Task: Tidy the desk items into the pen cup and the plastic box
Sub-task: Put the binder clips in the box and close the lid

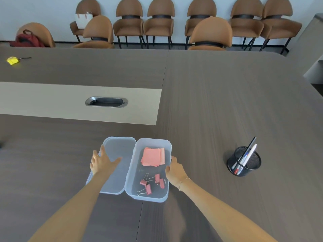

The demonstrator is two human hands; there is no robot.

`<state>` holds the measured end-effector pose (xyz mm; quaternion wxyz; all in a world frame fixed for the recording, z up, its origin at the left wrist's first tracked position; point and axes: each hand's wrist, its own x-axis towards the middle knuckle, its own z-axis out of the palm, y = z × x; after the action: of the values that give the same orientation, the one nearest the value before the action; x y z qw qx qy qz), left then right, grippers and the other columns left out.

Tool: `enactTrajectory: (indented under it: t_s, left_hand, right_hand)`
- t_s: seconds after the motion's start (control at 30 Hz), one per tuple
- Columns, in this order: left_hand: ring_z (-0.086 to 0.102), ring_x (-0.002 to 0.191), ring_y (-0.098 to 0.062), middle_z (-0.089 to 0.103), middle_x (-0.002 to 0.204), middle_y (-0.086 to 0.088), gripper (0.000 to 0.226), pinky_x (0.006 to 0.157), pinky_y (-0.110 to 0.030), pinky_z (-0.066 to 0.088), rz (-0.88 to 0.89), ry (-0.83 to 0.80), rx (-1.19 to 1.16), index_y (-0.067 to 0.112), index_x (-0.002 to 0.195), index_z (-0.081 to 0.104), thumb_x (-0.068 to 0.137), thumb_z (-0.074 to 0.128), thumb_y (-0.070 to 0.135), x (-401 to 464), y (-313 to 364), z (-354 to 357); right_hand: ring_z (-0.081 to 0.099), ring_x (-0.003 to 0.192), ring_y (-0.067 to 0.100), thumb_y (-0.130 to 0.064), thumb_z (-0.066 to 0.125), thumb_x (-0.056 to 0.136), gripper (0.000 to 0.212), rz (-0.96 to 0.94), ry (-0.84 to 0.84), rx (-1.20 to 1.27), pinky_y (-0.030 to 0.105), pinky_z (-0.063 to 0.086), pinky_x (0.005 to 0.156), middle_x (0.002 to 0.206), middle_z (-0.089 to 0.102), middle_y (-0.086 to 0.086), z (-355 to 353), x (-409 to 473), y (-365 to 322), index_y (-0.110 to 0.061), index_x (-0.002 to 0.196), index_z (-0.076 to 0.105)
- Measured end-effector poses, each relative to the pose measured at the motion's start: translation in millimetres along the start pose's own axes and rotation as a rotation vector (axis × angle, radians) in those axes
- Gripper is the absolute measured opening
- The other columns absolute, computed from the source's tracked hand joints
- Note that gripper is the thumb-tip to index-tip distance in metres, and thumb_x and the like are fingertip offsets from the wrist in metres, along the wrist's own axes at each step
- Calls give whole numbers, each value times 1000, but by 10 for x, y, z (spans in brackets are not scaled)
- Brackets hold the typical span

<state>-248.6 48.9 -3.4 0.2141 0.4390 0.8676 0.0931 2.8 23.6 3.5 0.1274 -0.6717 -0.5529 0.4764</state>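
Note:
A clear plastic box stands on the brown table in front of me. Inside it lie pink sticky notes at the far end and several pink binder clips at the near end. Its clear lid lies flat just left of the box, touching it. My left hand rests on the lid with fingers spread. My right hand grips the box's right wall. A black mesh pen cup with several pens stands to the right.
A metal cable grommet sits in the beige strip of the table. A yellow tag lies at the far left. Brown chairs line the wall beyond the table; a red backpack sits on one.

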Motion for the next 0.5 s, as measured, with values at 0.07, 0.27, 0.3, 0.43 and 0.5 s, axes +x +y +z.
enactTrajectory:
  t_s: [0.07, 0.27, 0.3, 0.43, 0.5]
  left_hand:
    - [26, 141, -38, 24, 154, -19, 106, 114, -53, 24, -87, -51, -88, 19, 151, 7, 74, 70, 52, 70, -6, -12]
    - [44, 130, -40, 46, 141, -20, 89, 106, -54, 37, -187, -10, -136, 9, 146, 22, 79, 67, 46, 202, -110, -200]
    - [48, 126, -38, 50, 138, -19, 83, 102, -52, 42, -185, 4, -166, 10, 145, 28, 80, 67, 44, 199, -136, -269]
    - [61, 102, -31, 67, 109, -7, 37, 81, -37, 50, -127, 92, -296, 14, 114, 65, 82, 63, 33, 94, -63, -614]
    - [62, 94, -28, 68, 97, -2, 25, 76, -33, 50, -80, 93, -380, 19, 102, 70, 83, 61, 32, 42, 50, -783]
  right_hand:
    - [54, 81, 21, -12, 36, 100, 43, -6, -13, -7, 13, 35, 48, 122, 61, 18, -21, 13, 16, -7, 140, 25]
    - [61, 102, 25, -24, 37, 101, 43, 22, -54, 39, 19, 44, 77, 129, 58, 14, -85, -53, 18, -9, 140, 28]
    - [61, 110, 26, -26, 38, 101, 44, 36, -55, 54, 21, 44, 81, 130, 57, 13, -103, -79, 3, -9, 140, 28]
    - [58, 118, 27, -32, 39, 100, 51, 99, -65, 134, 27, 46, 91, 136, 54, 11, -164, -117, 1, -9, 143, 25]
    - [59, 113, 27, -33, 39, 100, 49, 118, -65, 162, 25, 44, 86, 134, 55, 11, -174, -117, 3, -9, 142, 29]
